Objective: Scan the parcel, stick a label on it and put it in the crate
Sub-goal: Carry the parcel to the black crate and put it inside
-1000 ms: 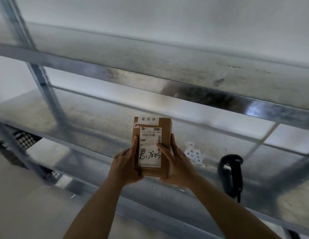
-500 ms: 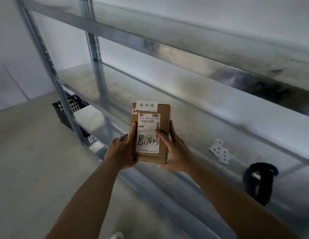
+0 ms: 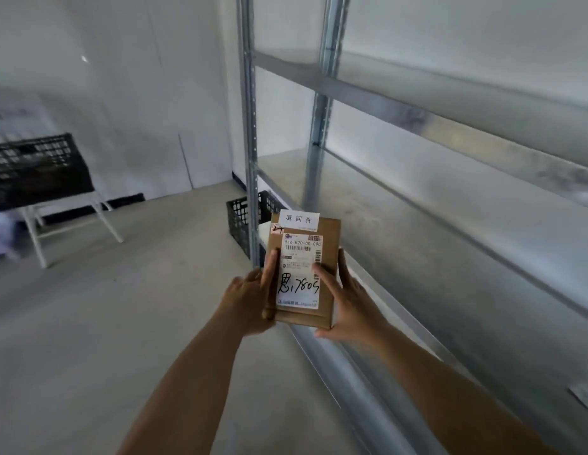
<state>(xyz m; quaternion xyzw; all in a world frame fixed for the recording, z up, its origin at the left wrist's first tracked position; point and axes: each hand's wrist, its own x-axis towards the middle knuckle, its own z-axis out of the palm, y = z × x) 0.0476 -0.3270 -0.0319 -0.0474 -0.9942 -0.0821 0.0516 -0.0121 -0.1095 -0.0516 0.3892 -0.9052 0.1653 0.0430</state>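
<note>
Both hands, left (image 3: pixel 250 298) and right (image 3: pixel 346 300), clasp the labelled brown cardboard parcel (image 3: pixel 302 270) by its sides. Crating seems to be the step in hand; next, carry it to the black lattice plastic crate (image 3: pixel 241 218) on the floor ahead.

One brown cardboard parcel (image 3: pixel 330 257), three labels on its face. Two hands: left hand (image 3: pixel 246 300), right hand (image 3: pixel 350 302). Two black plastic crates, floor crate (image 3: pixel 239 221) and crate on white stand (image 3: pixel 36 169). One metal shelving rack (image 3: pixel 417 198). One paper slip (image 3: pixel 586 395), far right.
</note>
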